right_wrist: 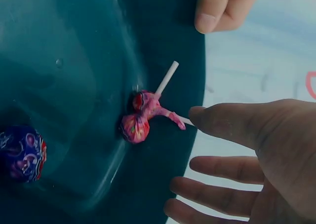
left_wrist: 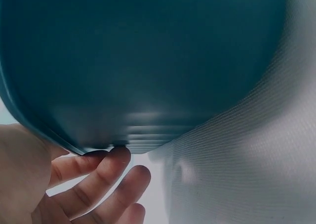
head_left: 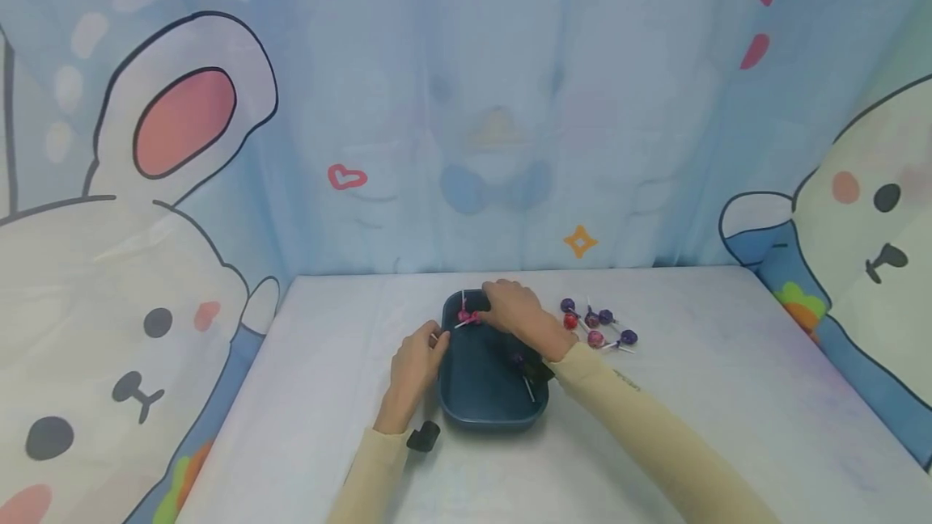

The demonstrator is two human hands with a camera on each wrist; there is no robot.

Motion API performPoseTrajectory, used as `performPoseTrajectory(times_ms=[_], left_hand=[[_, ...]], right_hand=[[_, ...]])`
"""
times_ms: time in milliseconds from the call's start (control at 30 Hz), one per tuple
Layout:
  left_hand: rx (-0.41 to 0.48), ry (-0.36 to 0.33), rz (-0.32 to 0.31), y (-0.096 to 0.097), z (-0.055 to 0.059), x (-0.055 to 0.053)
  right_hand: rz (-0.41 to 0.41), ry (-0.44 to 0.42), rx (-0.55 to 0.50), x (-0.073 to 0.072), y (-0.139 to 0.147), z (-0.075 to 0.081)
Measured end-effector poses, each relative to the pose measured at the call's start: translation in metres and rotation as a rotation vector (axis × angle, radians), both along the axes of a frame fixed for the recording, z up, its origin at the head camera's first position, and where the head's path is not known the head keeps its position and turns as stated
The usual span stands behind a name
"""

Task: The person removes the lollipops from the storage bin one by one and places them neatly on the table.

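Note:
A dark teal plastic tray [head_left: 484,386] stands in front of me. My left hand [head_left: 413,366] grips its left rim, thumb over the edge and fingertips against the outer wall in the left wrist view. Two pink-wrapped lollipops [right_wrist: 140,117] lie in a far corner with white sticks pointing apart. My right hand [head_left: 520,312] is at the tray's far end, fingers spread and extended; its thumb [right_wrist: 222,121] is at the end of one stick. A purple-wrapped lollipop [right_wrist: 22,153] lies elsewhere in the tray, partly hidden by my right forearm in the head view.
Several purple, red and pink lollipops [head_left: 595,339] lie scattered on the white tabletop [head_left: 699,395] right of the tray, near my right forearm. A light blue curtain [head_left: 495,103] with cartoon animals hangs behind the table.

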State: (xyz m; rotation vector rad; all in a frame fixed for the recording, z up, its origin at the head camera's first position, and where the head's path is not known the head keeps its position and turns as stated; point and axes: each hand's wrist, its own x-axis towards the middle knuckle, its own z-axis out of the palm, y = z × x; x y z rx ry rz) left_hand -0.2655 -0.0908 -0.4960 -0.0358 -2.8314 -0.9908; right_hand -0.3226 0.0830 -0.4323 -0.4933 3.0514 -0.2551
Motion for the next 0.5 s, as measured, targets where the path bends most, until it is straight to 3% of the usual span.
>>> performPoseTrajectory(times_ms=[500], left_hand=[[0.008,-0.002,-0.016,-0.002,-0.001,-0.002]], right_hand=[[0.058,-0.086,0.124,-0.024,-0.014,-0.029]])
